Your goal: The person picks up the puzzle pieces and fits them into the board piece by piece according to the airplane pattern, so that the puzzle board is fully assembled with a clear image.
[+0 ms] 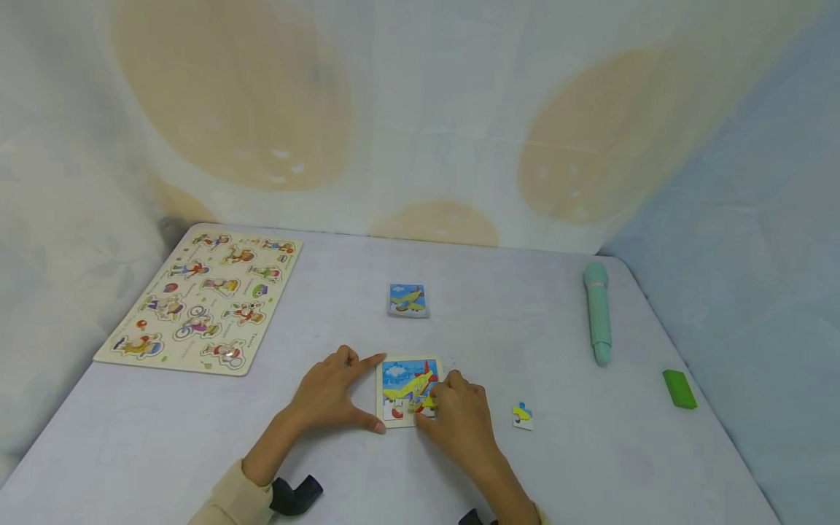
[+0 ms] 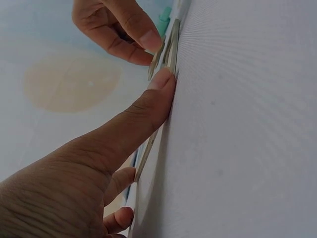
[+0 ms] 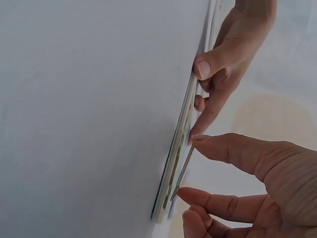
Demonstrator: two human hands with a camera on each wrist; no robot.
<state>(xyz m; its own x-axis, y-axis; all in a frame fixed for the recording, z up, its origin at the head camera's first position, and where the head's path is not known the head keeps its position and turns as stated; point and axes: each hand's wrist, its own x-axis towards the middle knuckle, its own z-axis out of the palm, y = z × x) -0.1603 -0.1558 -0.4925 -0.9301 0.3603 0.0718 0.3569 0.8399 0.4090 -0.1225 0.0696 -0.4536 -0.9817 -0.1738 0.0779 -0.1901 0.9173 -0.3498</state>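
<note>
A small jigsaw board (image 1: 379, 390) with a yellow and red airplane picture lies flat in front of me, partly filled. My left hand (image 1: 335, 390) spans its left side, index fingertip at the far left corner and thumb tip at the near left corner. Over the board's right part, my right hand (image 1: 462, 419) pinches a puzzle piece (image 3: 184, 166) between thumb and index finger. In the right wrist view this thin piece is tilted close over the board. Another loose puzzle piece (image 1: 523, 415), yellow, blue and white, lies right of the right hand.
A small airplane picture tile (image 1: 407, 300) lies beyond the board. On the left is a large puzzle board with cartoon figures (image 1: 216, 284). A mint-green microphone-shaped toy (image 1: 598, 313) and a green block (image 1: 679, 389) lie on the right. Fabric walls surround the table (image 1: 590, 467).
</note>
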